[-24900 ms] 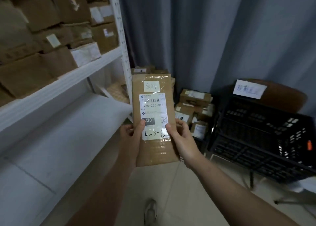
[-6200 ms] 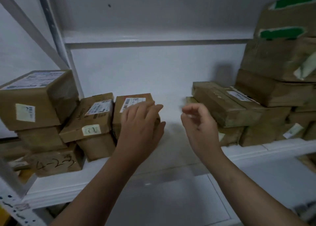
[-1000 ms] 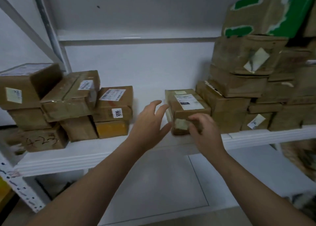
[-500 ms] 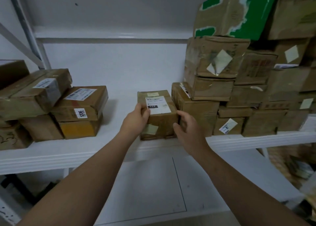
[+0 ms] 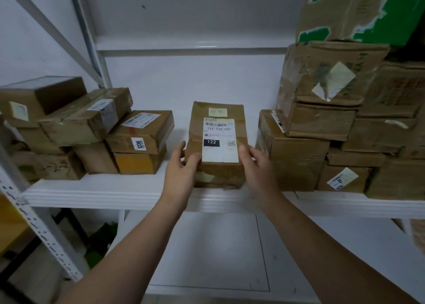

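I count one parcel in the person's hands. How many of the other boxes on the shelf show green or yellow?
Held brown parcel: 1
Green-printed box: 1
Yellow-fronted box: 1
Total: 3

The fingers of the left hand (image 5: 181, 172) and right hand (image 5: 257, 168) are partly hidden behind the parcel (image 5: 217, 179), the fine print on its label (image 5: 219, 140) is too small to read, and the green-printed box (image 5: 358, 11) runs off the top edge.
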The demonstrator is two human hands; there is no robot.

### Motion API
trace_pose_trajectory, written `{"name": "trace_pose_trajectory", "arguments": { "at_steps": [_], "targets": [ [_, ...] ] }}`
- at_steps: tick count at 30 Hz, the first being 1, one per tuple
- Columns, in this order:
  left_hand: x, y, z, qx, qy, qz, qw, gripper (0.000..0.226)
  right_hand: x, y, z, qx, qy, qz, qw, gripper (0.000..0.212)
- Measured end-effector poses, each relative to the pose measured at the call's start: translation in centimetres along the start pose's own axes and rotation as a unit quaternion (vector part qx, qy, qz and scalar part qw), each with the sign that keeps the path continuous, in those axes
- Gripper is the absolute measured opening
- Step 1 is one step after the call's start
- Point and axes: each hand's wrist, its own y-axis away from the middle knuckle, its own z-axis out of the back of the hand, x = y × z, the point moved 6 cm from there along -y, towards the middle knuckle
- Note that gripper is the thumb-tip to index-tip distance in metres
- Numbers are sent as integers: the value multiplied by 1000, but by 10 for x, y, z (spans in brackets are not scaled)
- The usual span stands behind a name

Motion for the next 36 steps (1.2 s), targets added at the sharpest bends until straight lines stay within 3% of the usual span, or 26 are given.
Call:
{"name": "trace_pose_trajectory", "arguments": {
  "at_steps": [4,7,12,16,19,24,33,36],
  "targets": [
    [-5,6,20,7,34,-3,999,32,10,-4,-6,-12,-99,-29,995,16],
    [-13,13,28,9,59,-22,998,5,16,-4,-11,10,-126,-20,992,29],
    [-34,14,34,-25,26,-67,997,53,24,11,-17,81,-101,69,989,54],
    [-35,14,29,3,69,-26,997,85,30,16,-19,106,-64,111,986,69],
    [-38,22,26,23,79,-15,996,74,32,18,-18,125,-99,90,983,43],
    [-55,27,19,35,77,-22,996,50,38,18,-8,121,-76,91,986,43],
    [-49,37,20,71,87,-1,994,56,40,34,-6,86,-35,73,993,40],
    [-48,44,29,92,52,-10,994,69,40,46,-6,60,-25,72,995,34]
  ]
}}
